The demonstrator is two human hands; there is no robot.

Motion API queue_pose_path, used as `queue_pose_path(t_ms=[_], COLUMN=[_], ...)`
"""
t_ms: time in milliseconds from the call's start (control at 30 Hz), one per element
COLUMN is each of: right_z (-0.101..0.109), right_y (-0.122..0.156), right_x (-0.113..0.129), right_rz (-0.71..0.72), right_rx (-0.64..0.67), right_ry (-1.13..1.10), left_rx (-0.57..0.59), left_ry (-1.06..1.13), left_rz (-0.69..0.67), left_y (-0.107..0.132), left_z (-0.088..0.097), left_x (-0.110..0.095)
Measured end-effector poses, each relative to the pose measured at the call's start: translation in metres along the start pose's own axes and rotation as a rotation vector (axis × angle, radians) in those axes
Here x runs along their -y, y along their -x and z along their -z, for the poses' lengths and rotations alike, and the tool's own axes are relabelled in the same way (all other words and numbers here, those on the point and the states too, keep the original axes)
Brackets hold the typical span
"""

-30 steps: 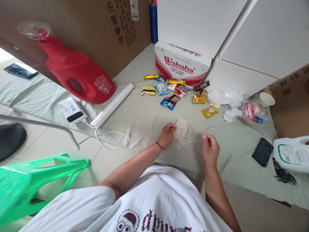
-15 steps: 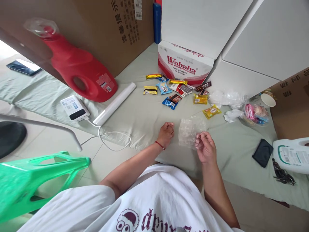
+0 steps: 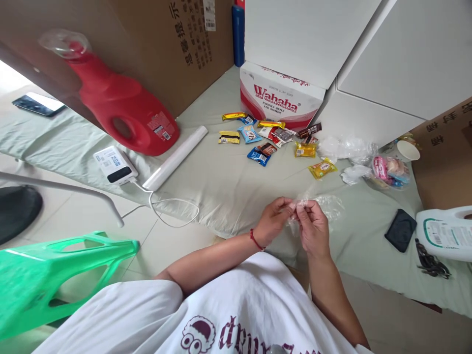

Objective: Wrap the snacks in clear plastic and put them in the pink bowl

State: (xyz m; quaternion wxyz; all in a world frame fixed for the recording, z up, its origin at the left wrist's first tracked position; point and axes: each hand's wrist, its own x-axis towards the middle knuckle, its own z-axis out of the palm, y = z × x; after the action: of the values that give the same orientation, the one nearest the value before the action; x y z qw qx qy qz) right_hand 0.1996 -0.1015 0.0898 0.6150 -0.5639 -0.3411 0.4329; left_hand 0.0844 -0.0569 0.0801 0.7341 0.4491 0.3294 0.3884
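Pinching empty-looking bag (image 3: 330, 205) in closed fingertips of left hand (image 3: 275, 221) and right hand (image 3: 313, 226) over near edge of sheet (image 3: 221, 182), snacks (image 3: 265, 140) loose toward far edge, one filled bag (image 3: 389, 172) near right edge; judged barely begun.

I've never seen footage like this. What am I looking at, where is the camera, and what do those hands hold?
No machine here: these are a person's two bare hands, filmed by a camera worn on the head that looks forward and down. The left hand and right hand both pinch a crumpled piece of clear plastic. Beneath them lies a pale green sheet. On it are small snack packets, a red detergent bottle, a white power bank with its cable, a white roll and a Wahaha box.
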Motion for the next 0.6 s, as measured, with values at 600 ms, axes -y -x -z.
queue_pose_path(t_ms=[600], right_z=[0.086], right_y=[-0.117], right_x=[0.007], right_rz=[-0.21], right_rx=[-0.091], right_ry=[0.258], left_rx=[-0.405], left_ry=[-0.226], left_rz=[0.091], left_y=[-0.068], left_z=[0.109], left_x=[0.02])
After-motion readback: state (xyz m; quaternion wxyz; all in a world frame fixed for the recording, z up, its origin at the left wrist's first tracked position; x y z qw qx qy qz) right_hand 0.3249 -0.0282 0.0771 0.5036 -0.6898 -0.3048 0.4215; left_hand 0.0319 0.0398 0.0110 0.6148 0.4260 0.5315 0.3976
